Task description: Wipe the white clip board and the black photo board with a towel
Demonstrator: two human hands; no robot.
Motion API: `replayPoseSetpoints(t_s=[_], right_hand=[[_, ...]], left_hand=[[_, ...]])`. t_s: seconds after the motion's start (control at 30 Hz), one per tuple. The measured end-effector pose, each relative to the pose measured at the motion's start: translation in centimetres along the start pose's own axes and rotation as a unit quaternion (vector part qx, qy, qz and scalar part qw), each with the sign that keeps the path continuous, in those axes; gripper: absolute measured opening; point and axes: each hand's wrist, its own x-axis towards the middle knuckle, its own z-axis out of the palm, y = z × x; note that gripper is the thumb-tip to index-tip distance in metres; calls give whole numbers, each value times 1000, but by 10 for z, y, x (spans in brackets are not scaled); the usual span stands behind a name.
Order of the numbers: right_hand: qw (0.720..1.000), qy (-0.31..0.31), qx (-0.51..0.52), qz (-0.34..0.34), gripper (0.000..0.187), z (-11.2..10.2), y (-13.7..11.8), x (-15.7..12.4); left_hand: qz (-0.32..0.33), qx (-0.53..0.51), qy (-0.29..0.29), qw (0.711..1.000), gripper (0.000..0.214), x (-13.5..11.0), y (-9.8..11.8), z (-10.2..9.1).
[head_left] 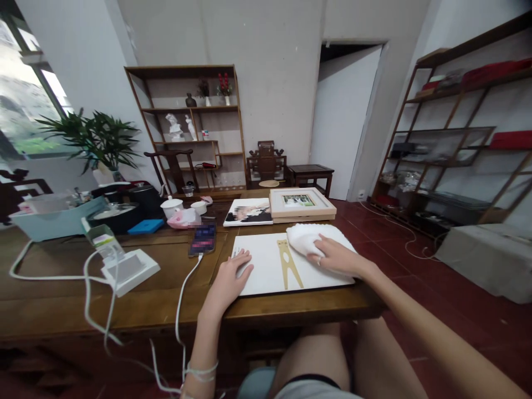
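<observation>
A white board (266, 266), the back of a picture frame with a gold-coloured stand strut (286, 265), lies flat at the near edge of the wooden table (75, 271). My left hand (233, 272) rests flat on the board's left part, fingers stretched out. My right hand (337, 257) lies on a white cloth (305, 237) bunched on the board's far right part, fingers curled over it. A ring shows on that hand.
Behind the board lie a photo print (248, 212) and a light wooden frame (301, 204). A phone (203, 239) on a white cable, a white box (127, 269), a pink pouch (183, 218), cups, a black pot and a teal tray (54, 221) fill the left. Shelves line the walls.
</observation>
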Motion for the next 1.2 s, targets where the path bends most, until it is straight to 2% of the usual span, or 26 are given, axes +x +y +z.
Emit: replayPoseSetpoints(t_s=[0.13,0.23,0.33,0.43,0.53,0.63,0.7,0.8,0.93,1.07,1.2], right_hand=[[1000,11,-18,-5,24,1,8,33],[997,25,-63,-25,20,4,-1,33],[995,30,-83,-55,20,6,-16,13],[994,15,-74,-73,21,3,-30,-20],[995,-17,-49,-82,21,-7,-36,-52],[995,-59,-37,-69,21,-18,-34,-66],[995,-74,-29,-57,20,-21,-28,-61],[997,-58,-22,-51,16,-14,-17,-32],[999,32,-1,-11,18,9,-13,18],[995,95,16,38,25,24,-32,47],[995,95,13,14,24,30,-59,42]], left_hand=[[1,5,1,1000,37,0,1,0],[-3,7,-1,1000,35,0,2,0],[-2,7,-2,1000,34,0,1,0],[-1,9,-1,1000,35,0,0,1],[-2,7,2,1000,34,0,0,1],[-2,0,3,1000,33,-1,1,0],[-1,-6,4,1000,34,-1,2,0],[-4,-15,2,1000,35,-1,3,-1],[-6,-15,1,1000,34,-1,3,-1],[-4,-7,2,1000,34,0,0,0],[1,-2,5,1000,34,0,-5,3]])
